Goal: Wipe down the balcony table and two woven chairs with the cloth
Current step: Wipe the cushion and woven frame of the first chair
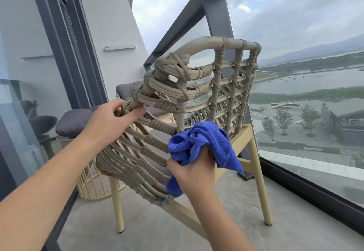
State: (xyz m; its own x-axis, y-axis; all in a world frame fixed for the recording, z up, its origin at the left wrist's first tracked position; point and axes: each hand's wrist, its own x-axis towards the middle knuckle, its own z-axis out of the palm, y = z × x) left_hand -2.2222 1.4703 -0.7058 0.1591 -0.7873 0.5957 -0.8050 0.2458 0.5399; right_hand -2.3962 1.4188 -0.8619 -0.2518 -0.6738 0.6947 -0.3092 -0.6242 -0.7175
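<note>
A tan woven chair [222,85] with pale yellow legs stands in front of me, seen from behind and tilted in the view. My left hand [112,117] grips the woven top rail at the chair's left side. My right hand [194,174] holds a bunched blue cloth [202,144] pressed against the outside of the woven backrest, low down. Behind the chair, a grey cushion [75,121] lies on a second chair whose weave is mostly hidden. A pale yellow slatted base [92,185], perhaps the table, shows under the chair at the left.
A glass balustrade with a dark frame [307,189] runs along the right, close to the chair's right legs. A dark-framed sliding glass door [65,54] is on the left. The concrete floor [149,231] stretches toward me.
</note>
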